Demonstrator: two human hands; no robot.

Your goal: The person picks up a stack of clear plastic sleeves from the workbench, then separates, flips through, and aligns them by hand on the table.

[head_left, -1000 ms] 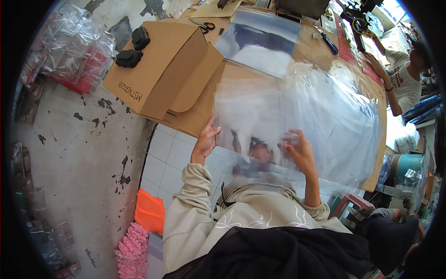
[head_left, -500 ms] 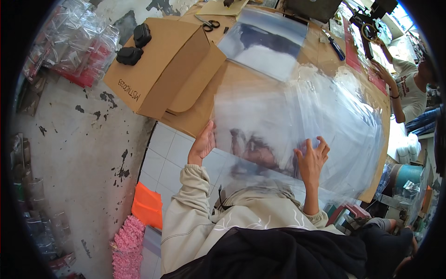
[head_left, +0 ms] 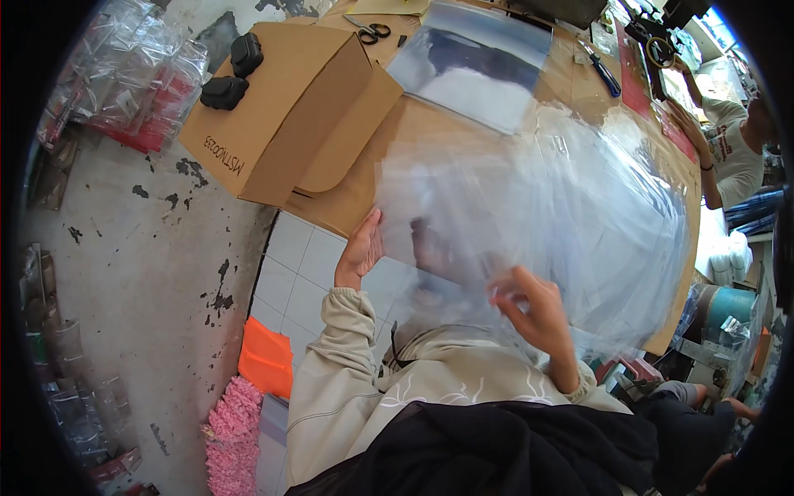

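A loose stack of clear plastic sheets (head_left: 463,198) overhangs the table's near edge in front of me. My left hand (head_left: 361,250) grips the stack's left edge, with part of its fingers behind the film. Over the near part of the sheets, my right hand (head_left: 533,310) is curled, thumb and forefinger drawn together on a clear sheet; motion blurs the fingertips. More clear film (head_left: 612,223) fans out in a glossy heap to the right, and the sheets overlap too much to tell apart.
A cardboard box (head_left: 273,99) with two black devices (head_left: 234,76) on top stands left. Behind lie a flat plastic-covered pile (head_left: 475,66), scissors (head_left: 370,31) and a cutter knife (head_left: 602,73). A co-worker (head_left: 732,149) is at the right. Orange cloth (head_left: 266,355) is below left.
My right hand has gone from spread fingers on the film to a curled pinch, shifting left and slightly nearer. The sheets under it have shifted and blurred. My left hand keeps its place.
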